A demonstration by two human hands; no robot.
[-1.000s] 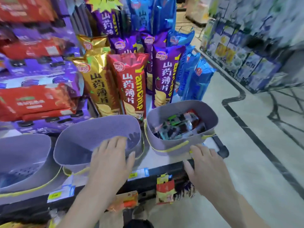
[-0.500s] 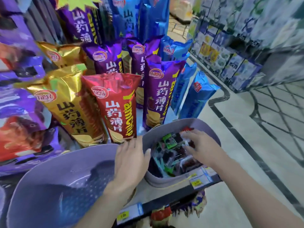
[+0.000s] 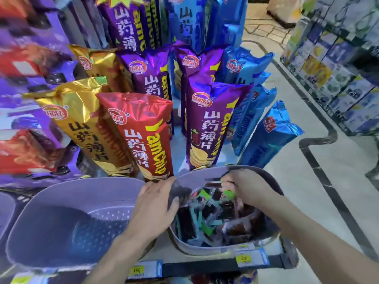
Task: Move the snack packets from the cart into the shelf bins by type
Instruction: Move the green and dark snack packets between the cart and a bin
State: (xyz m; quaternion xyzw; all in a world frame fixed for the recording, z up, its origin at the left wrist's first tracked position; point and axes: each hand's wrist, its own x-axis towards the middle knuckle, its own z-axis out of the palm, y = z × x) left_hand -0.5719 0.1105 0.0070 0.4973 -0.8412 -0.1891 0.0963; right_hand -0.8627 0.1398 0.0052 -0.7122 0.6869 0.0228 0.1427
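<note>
- Head view: a lavender bin [image 3: 213, 250] sits at the front edge of the shelf [image 3: 205, 267], near its right corner, holding many small snack packets [image 3: 207, 210].
- The left hand [image 3: 155, 203] grips this bin's left rim, thumb inside, fingers over the edge.
- The right hand [image 3: 248, 187] reaches in by the far wall, fingers curled onto the packets; blur hides whether it holds 1.
- A second lavender bin [image 3: 51, 222] stands just left; tall chip bags [image 3: 143, 138] stand behind both.

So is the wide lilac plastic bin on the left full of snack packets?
No, the wide lilac plastic bin shows its bare perforated floor; the small snack packets lie in the lilac bin beside it.
</note>
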